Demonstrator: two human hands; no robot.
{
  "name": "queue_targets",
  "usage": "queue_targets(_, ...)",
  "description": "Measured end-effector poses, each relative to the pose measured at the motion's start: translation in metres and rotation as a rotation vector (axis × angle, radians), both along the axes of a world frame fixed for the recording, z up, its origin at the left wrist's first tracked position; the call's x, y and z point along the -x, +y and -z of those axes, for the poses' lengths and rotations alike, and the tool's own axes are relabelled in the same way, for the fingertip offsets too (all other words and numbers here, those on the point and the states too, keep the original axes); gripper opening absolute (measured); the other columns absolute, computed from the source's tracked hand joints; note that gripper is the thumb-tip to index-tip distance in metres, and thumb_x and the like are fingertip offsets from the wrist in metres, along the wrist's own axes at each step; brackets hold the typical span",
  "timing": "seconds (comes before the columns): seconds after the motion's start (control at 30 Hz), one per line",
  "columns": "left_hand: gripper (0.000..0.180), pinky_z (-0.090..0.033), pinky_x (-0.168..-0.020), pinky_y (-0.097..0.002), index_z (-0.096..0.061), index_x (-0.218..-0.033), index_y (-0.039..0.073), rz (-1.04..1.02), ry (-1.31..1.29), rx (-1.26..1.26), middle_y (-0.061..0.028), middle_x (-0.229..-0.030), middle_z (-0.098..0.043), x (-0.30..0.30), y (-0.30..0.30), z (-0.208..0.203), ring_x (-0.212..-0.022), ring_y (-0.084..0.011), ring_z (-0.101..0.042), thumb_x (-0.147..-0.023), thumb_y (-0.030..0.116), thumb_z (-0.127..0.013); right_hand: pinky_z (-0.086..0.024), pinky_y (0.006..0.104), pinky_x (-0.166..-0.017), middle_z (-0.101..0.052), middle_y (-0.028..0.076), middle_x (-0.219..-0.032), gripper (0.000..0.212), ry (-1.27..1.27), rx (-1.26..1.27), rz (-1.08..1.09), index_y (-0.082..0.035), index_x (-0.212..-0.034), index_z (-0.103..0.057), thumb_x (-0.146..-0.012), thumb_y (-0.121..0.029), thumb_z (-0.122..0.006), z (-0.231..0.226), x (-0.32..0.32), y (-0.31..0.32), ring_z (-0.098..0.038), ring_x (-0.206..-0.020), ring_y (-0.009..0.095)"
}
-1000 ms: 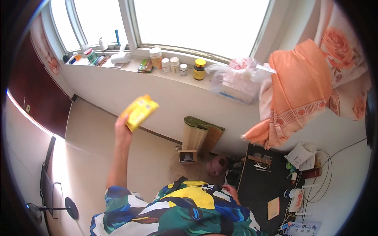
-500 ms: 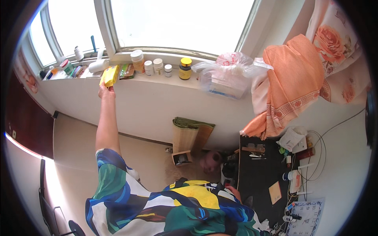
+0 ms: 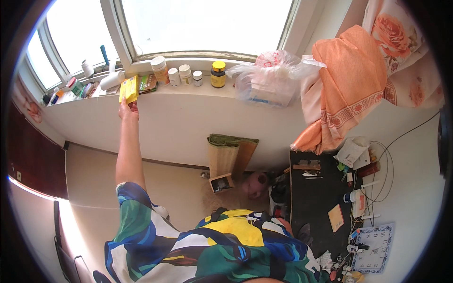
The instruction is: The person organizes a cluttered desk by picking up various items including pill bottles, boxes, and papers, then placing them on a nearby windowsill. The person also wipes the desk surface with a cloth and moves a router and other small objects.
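Note:
My left arm reaches out to the windowsill (image 3: 198,93), and my left hand (image 3: 128,110) is closed on the lower end of a yellow packet (image 3: 129,89). The packet is tilted up at the sill's front edge. Just left of it lies a white roll (image 3: 112,81); a flat green and brown packet (image 3: 148,84) lies to its right. Farther right stand a white and orange bottle (image 3: 160,71), several small white bottles (image 3: 185,75) and a dark jar with a yellow lid (image 3: 218,74). Of my right arm only a sliver of skin shows beside my patterned shirt; its fingers are hidden.
A clear plastic bag (image 3: 266,82) with boxes in it sits on the sill, beside an orange cloth (image 3: 351,70) and a flowered curtain. Below stand a rolled mat (image 3: 222,158), a small open box (image 3: 222,183) and a pink vase (image 3: 257,184). A black desk (image 3: 311,203) with cables is at right.
The yellow packet has turned more upright in my left hand and come slightly off the sill toward me. The view has shifted a little. Less of my right arm shows.

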State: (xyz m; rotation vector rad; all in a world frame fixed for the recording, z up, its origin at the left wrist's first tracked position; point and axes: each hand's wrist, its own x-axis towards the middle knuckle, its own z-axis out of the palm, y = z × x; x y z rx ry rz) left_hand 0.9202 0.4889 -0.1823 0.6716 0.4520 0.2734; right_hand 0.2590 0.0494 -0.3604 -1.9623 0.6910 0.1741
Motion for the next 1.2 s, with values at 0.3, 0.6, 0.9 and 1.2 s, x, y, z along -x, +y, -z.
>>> queue_targets(0.3, 0.023, -0.054, -0.051, -0.022, -0.052, -0.104, 0.004, -0.177, -0.007, -0.016, -0.0116, -0.088, -0.062, 0.021, -0.02, -0.011, -0.066, -0.0213, -0.065, -0.087, 0.014, -0.063, -0.046, 0.0282, -0.082, -0.066, 0.013, -0.1, 0.028, 0.027, 0.015, -0.017, -0.003, -0.111, -0.059, -0.083, -0.01, -0.059, -0.042, -0.023, 0.018, -0.062, -0.093, 0.019)
queue_targets(0.6, 0.031, -0.055, -0.053, -0.0277, -0.049, -0.111, 0.001, -0.118, 0.03, -0.125, -0.0121, -0.093, -0.062, -0.009, -0.022, -0.015, -0.068, -0.0236, -0.065, -0.086, 0.012, -0.063, -0.048, 0.0341, -0.079, -0.066, 0.013, -0.098, 0.024, 0.059, 0.091, -0.036, -0.01, -0.106, -0.061, -0.084, -0.019, -0.059, -0.012, -0.01, 0.017, -0.063, -0.092, 0.027)
queue_targets(0.9, 0.053, -0.056, -0.075, -0.0354, -0.046, -0.117, -0.006, 0.255, -0.058, -0.467, -0.0181, -0.114, -0.055, -0.095, 0.043, 0.043, -0.097, -0.0293, -0.06, -0.081, 0.024, -0.071, -0.049, 0.0426, -0.075, -0.065, 0.013, -0.095, 0.022, 0.02, 0.245, -0.042, -0.014, -0.1, -0.063, -0.083, -0.028, -0.059, 0.054, 0.015, 0.003, -0.061, -0.092, 0.033)
queue_targets(1.2, 0.053, -0.051, -0.083, -0.0365, -0.052, -0.115, -0.003, 0.209, 0.028, -0.496, -0.0186, -0.123, -0.053, -0.037, 0.017, 0.044, -0.101, -0.0274, -0.058, -0.081, 0.032, -0.07, -0.05, 0.0421, -0.075, -0.067, 0.011, -0.095, 0.026, 0.077, 0.276, 0.037, -0.013, -0.1, -0.063, -0.079, -0.028, -0.06, 0.024, 0.008, 0.012, -0.064, -0.087, 0.03)
